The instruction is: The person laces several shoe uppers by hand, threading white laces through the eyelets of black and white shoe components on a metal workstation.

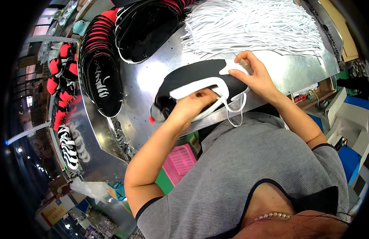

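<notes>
A black and white shoe upper [200, 73] lies tilted over the table's near edge, between my two hands. My left hand [194, 105] is closed on the white edging around its opening, with the fingertips partly hidden inside. At the other end, my right hand [254, 75] pinches the white-trimmed tip between thumb and fingers. One finger of that hand wears a tan wrap [245, 66]. Beside the opening, a white shoelace [241, 111] hangs in a loose loop toward my grey shirt.
A thick heap of white laces [252, 28] covers the far right of the metal table [138, 79]. Nested black and red uppers [100, 59] stand in rows at the left and back. More red and black pieces [65, 79] line the far left. Below sits a pink basket [179, 161].
</notes>
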`<state>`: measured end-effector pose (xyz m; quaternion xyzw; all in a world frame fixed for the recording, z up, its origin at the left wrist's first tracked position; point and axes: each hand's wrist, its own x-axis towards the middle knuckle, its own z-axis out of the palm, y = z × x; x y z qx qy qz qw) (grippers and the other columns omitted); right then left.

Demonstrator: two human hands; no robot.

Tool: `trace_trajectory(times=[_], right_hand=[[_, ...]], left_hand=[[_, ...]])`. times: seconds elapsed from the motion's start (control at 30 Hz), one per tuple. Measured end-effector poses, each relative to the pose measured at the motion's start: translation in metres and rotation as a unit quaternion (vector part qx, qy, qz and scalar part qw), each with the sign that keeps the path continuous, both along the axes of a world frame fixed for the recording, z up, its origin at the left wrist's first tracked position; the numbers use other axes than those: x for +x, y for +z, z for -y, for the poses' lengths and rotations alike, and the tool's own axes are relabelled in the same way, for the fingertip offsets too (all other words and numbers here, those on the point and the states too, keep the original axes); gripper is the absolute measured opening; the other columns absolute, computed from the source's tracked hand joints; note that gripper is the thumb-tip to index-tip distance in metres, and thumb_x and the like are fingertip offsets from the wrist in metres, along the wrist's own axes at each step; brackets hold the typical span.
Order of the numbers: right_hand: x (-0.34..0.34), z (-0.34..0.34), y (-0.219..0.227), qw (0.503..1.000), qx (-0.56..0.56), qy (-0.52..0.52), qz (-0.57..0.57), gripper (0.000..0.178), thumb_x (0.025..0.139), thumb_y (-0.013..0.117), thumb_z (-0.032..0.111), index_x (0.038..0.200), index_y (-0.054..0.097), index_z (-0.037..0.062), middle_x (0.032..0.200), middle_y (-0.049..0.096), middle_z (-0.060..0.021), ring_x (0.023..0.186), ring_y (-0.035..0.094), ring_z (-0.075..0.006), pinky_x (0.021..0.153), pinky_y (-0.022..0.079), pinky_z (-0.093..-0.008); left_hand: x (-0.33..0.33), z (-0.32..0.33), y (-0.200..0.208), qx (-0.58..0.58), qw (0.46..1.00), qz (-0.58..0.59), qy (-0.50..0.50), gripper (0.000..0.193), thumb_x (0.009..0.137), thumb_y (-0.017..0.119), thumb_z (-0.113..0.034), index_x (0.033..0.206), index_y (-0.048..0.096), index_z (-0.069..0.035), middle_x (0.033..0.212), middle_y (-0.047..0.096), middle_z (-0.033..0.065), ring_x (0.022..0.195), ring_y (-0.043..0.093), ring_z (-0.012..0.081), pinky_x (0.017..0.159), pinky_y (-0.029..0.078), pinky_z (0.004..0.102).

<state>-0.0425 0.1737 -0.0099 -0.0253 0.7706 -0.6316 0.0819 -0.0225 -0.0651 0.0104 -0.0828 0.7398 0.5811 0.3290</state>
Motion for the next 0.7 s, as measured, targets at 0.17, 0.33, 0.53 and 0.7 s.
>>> trace_trajectory(times=[0.17, 0.33, 0.53, 0.7], right_hand=[[-0.003, -0.001, -0.013, 0.998, -0.036, 0.021, 0.04, 0.033, 0.086, 0.075, 0.027, 0.103, 0.055, 0.0069, 0.102, 0.063, -0.0061, 0.098, 0.054, -0.0124, 0.087, 0.044, -0.0276], [-0.006, -0.005, -0.01, 0.999, 0.001, 0.052, 0.014, 0.042, 0.083, 0.078, 0.034, 0.106, 0.055, 0.0077, 0.099, 0.061, -0.0062, 0.095, 0.053, -0.0148, 0.084, 0.044, -0.0286], [-0.006, -0.019, 0.005, 0.993, 0.031, 0.1, 0.049, 0.049, 0.079, 0.081, 0.037, 0.109, 0.055, 0.0083, 0.096, 0.056, -0.003, 0.089, 0.05, -0.013, 0.078, 0.042, -0.0269], [-0.007, -0.039, 0.011, 0.994, -0.016, 0.097, 0.042, 0.04, 0.081, 0.079, 0.024, 0.108, 0.055, 0.0067, 0.102, 0.053, 0.0001, 0.095, 0.047, -0.0093, 0.086, 0.038, -0.0237]], left_hand=[[0.0, 0.009, -0.015, -0.07, 0.981, -0.175, 0.039, 0.014, 0.086, 0.067, -0.004, 0.098, 0.07, 0.001, 0.09, 0.069, 0.0034, 0.082, 0.062, 0.0111, 0.076, 0.05, 0.0261], [-0.004, 0.002, -0.002, -0.08, 0.986, -0.145, 0.005, 0.014, 0.087, 0.069, -0.008, 0.098, 0.071, 0.0, 0.089, 0.069, 0.002, 0.081, 0.061, 0.0097, 0.075, 0.048, 0.0256], [0.007, 0.009, 0.01, -0.248, 0.915, -0.317, -0.012, 0.009, 0.085, 0.069, -0.006, 0.091, 0.068, 0.001, 0.081, 0.067, 0.0058, 0.072, 0.056, 0.0098, 0.064, 0.045, 0.0269], [0.018, 0.042, 0.05, -0.33, 0.807, -0.484, 0.075, 0.005, 0.089, 0.064, -0.004, 0.088, 0.065, 0.001, 0.088, 0.066, 0.0102, 0.073, 0.057, 0.0197, 0.066, 0.046, 0.0324]])
